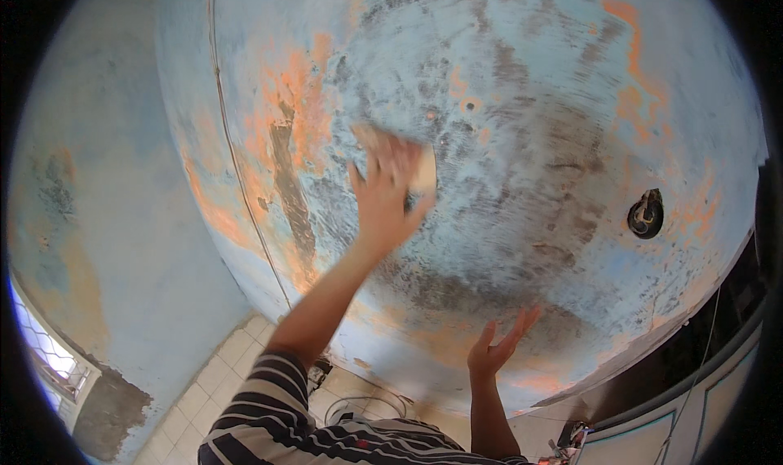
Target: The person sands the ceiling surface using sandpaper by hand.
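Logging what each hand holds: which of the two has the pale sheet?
The left hand, higher on the blue wall, has the pale sheet; the right hand, lower, is open and empty.

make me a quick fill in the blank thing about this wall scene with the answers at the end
1. The left hand, with a pale sheet, appears ____ (higher or lower) in the picture than the right hand.
2. The open right hand holds ____ (something or nothing).
3. The shirt is patterned with dark and light ____.
4. The black round fitting in the wall is to the ____ of both hands.

Missing words: higher; nothing; stripes; right
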Demonstrator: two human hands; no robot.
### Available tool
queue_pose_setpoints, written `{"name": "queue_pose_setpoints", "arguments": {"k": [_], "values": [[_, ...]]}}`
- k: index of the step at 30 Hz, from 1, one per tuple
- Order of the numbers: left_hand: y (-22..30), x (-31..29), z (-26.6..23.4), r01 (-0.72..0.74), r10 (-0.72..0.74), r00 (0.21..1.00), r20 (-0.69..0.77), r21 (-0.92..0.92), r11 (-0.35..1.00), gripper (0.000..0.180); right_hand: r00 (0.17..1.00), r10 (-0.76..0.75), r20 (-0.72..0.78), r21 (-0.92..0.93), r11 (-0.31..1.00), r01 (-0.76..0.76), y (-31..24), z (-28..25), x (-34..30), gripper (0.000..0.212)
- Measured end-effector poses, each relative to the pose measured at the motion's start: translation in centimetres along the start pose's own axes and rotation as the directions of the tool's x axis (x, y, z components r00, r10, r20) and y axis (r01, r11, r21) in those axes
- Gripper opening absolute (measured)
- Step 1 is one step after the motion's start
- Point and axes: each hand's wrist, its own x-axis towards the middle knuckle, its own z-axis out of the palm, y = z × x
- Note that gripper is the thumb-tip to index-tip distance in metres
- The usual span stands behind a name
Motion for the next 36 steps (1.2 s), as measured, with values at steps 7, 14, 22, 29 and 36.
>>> {"name": "queue_pose_setpoints", "arguments": {"k": [7, 14, 22, 29, 36], "values": [[-9.0, 23.5, -6.3, 0.058, -0.06, 0.93, -0.363, -0.016, 0.998, 0.074, 1.0, 0.025, 0.015, -0.073, 0.997, -0.024, -3.6, 1.9, -0.3, 0.061], [-10.0, 13.4, -4.1, -0.606, 0.6, 0.791, 0.123, 0.013, 0.795, 0.068, 0.997, 0.077, 0.001, -0.065, 0.995, -0.077, -7.7, 4.9, -1.9, 0.061], [-19.1, 21.4, -8.1, -0.321, 0.34, 0.886, -0.316, 0.112, 0.94, 0.066, 0.995, 0.097, -0.038, -0.12, 0.988, -0.101, -11.8, 8.1, -4.9, 0.062], [-20.8, 17.9, -7.7, -0.755, 0.758, 0.652, 0.03, 0.124, 0.644, 0.061, 0.986, 0.142, -0.082, -0.154, 0.976, -0.154, -15.0, 9.4, -7.9, 0.059], [-24.7, 25.7, -13.5, -0.155, 0.176, 0.975, -0.136, 0.154, 0.976, 0.069, 0.993, 0.099, -0.065, -0.127, 0.986, -0.107, -17.0, 11.4, -9.9, 0.058]]}}
